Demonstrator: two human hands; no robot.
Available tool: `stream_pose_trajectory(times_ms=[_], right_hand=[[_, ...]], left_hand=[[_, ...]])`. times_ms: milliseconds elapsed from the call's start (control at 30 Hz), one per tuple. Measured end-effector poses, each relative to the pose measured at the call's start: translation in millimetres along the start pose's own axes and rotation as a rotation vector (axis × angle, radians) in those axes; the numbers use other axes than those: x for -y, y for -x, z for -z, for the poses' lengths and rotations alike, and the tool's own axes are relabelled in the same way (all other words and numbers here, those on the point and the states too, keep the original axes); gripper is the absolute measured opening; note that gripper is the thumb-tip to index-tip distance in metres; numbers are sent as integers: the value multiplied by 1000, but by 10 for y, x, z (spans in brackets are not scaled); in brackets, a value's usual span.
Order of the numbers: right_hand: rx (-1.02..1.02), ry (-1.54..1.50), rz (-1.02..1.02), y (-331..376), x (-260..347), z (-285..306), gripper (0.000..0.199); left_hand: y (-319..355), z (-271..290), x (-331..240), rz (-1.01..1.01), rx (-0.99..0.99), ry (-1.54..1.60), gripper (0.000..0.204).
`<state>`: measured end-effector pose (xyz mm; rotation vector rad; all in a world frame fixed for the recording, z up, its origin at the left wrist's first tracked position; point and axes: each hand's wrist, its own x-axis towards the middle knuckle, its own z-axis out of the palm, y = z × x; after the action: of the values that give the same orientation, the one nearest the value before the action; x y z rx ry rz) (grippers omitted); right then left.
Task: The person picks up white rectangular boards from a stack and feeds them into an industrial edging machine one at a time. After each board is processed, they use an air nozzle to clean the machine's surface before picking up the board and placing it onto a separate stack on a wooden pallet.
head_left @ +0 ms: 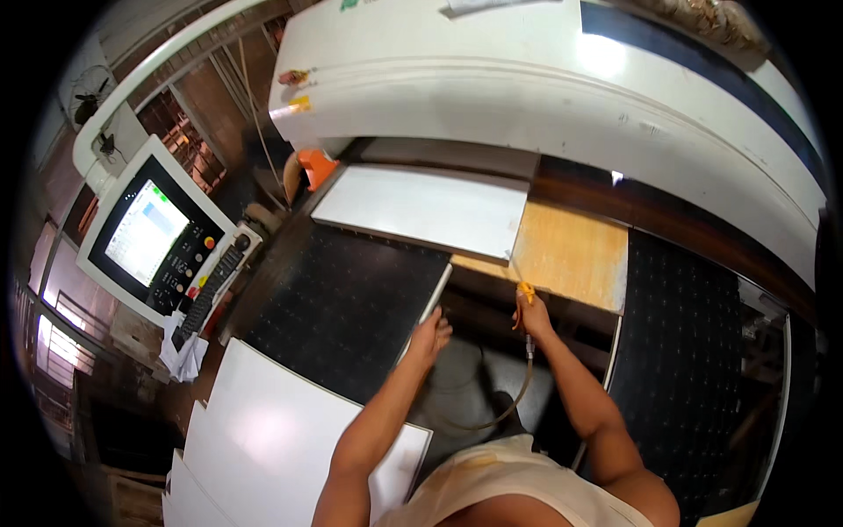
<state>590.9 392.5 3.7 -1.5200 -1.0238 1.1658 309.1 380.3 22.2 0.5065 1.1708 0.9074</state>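
My right hand (532, 318) is wrapped round an orange air blow gun (525, 290), its nozzle pointing up toward the white panel. A thin air hose (529, 373) hangs from its lower end and loops to the left above the floor. My left hand (428, 336) rests at the pale edge strip (442, 283) of the left black table, with its fingers curled over that edge. Just beyond both hands, the white panel (421, 204) lies flat, partly over a yellowish wooden board (571, 250).
A long white machine housing (421, 97) spans the far side. The black table (334, 307) and another black table (676, 369) flank the gap where I stand. A control panel with a lit screen (147, 233) is at left, and large white sheets (272, 430) are stacked at lower left.
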Motion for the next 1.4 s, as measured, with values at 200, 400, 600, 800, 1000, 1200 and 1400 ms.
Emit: stream_pose_trajectory(times_ms=[200,400,600,800,1000,1200,1400], right_hand=[[-75,205,-213,87,-1250,-410,35],[96,-127,-89,-299,-1720,-1885,38],[305,433,-3,-21,-1806,-2072,37],[-118,66,438,-1241,686,-168,21],[-181,893,495,-3728,1238,789,57],[-290,941,638,-4206,904,505,45],[-224,799,569,-4178,1012,400,39]], left_hand=[[-471,-678,-152,-119,-191,-63,49],[281,-796,-137,-132,-189,0,29],[783,-292,-57,-45,-378,-8,45],[1181,-181,-315,-113,-340,20,48],[710,-420,34,68,-165,68,46],[241,-821,-16,130,-170,2,55],[-809,-966,-155,98,-141,160,87]])
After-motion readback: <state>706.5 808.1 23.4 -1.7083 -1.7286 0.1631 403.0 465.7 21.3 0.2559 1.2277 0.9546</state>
